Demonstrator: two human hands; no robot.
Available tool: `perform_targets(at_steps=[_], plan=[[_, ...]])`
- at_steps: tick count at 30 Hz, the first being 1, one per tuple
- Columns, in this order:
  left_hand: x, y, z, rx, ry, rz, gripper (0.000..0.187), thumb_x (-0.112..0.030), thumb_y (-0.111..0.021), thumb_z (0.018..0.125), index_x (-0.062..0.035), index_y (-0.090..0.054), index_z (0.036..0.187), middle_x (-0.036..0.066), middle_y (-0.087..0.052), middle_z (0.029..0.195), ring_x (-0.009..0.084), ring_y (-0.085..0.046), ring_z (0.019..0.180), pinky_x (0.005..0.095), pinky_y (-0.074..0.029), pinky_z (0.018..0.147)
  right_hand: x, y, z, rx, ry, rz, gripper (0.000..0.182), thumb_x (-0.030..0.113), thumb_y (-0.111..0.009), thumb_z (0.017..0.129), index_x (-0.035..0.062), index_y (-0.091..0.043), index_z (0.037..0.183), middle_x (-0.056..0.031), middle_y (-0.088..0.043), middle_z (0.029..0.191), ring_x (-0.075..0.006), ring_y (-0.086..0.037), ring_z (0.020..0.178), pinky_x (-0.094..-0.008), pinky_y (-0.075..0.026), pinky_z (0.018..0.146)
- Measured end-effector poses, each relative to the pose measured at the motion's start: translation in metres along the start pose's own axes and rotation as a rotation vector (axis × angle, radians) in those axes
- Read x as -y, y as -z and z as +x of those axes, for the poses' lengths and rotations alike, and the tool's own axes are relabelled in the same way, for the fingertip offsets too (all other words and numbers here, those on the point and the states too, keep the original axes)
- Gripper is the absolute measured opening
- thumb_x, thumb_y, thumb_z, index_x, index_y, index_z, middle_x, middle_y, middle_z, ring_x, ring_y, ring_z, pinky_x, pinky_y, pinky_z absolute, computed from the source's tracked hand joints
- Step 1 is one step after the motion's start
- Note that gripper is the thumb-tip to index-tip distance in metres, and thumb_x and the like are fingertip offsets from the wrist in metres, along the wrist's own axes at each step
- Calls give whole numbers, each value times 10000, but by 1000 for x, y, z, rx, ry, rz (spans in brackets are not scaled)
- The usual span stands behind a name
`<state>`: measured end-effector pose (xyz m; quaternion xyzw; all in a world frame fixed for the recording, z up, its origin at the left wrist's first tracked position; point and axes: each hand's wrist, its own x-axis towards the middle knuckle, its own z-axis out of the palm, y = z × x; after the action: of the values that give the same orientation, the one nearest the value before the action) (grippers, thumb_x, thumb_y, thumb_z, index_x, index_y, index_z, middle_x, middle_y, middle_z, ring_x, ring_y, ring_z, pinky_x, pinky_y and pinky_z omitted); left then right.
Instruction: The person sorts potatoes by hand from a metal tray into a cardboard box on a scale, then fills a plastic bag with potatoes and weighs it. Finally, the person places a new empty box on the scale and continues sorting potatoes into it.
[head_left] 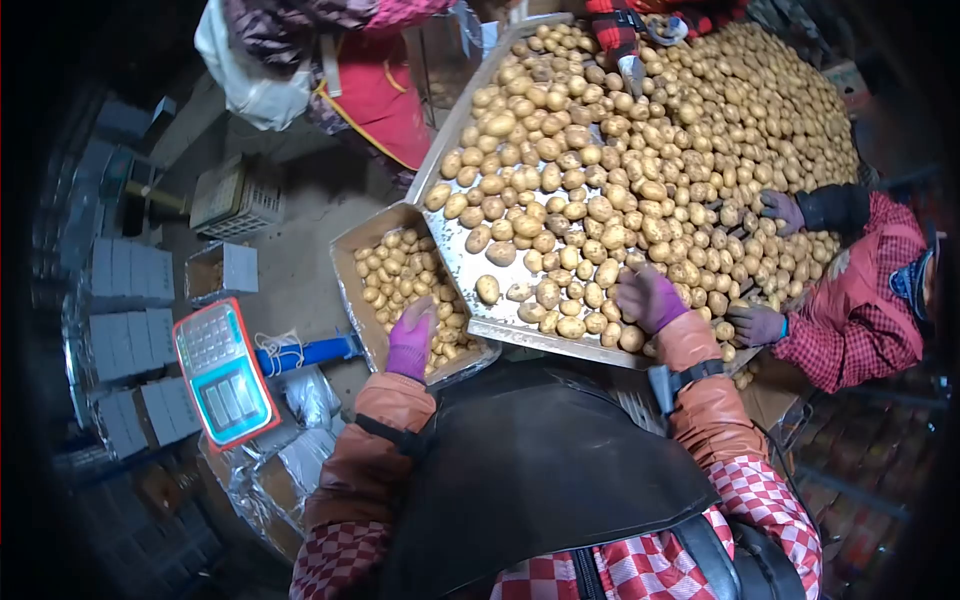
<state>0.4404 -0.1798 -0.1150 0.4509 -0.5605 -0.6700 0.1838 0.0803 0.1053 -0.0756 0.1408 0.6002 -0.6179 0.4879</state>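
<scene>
My left hand (410, 338), in a purple glove with a greyish fingertip area, is over the near side of a cardboard box (347, 290) partly filled with potatoes (400, 275). Its fingers stretch out above them, and I see no potato in its grip. On the sorting table (470, 275), my right hand (650, 298), gloved the same way, is down at the near edge of a large heap of potatoes (720, 130). The fingers there curl in among the potatoes, hiding whatever they may grip. The box sits against the table's left corner.
A co-worker's two gloved hands (770, 270) are in the heap at right; another person's hand (632, 75) works at the far side. A person in a red apron (375, 95) stands at upper left. A scale (226, 372), crate (238, 195) and stacked boxes (130, 270) are left.
</scene>
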Motion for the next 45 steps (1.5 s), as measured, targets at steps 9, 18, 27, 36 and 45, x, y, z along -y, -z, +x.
perform_targets(at_steps=[9,18,27,36,45], plan=[[-112,-182,78,242,-551,1229,539,-244,-688,814,-167,-559,1331,171,-576,1324,391,-609,1098,446,-509,913,21,131,-23,-121,360,349,576,390,-600,964,107,-424,1433,-159,-502,1400,-347,-568,1194,-462,-509,980],[-110,-265,24,615,-396,487,472,-372,-587,930,-139,-556,1339,157,-676,1141,337,-665,997,405,-521,846,21,136,-39,-96,323,417,537,342,-552,993,92,-405,1445,-169,-478,1420,-333,-559,1206,-450,-511,984],[-76,-241,170,221,-390,1463,353,-230,-608,874,-175,-576,1221,209,-666,1042,387,-659,958,498,-532,776,60,118,-32,-43,389,401,550,336,-529,1004,70,-378,1461,-176,-472,1436,-324,-547,1230,-440,-484,1022],[-120,-216,119,359,94,155,586,-210,-627,850,-135,-460,1406,141,-617,1019,218,-658,884,353,-540,735,64,66,-14,148,294,200,526,324,-524,1005,27,-419,1427,-167,-581,1283,-276,-626,1089,-401,-522,949],[-91,-189,51,723,491,-997,570,-416,-399,1018,-158,-319,1520,224,-627,1245,385,-665,945,437,-530,825,66,26,-11,241,243,-86,551,354,-524,1000,11,-435,1422,-166,-586,1294,-222,-595,1081,-364,-481,957]])
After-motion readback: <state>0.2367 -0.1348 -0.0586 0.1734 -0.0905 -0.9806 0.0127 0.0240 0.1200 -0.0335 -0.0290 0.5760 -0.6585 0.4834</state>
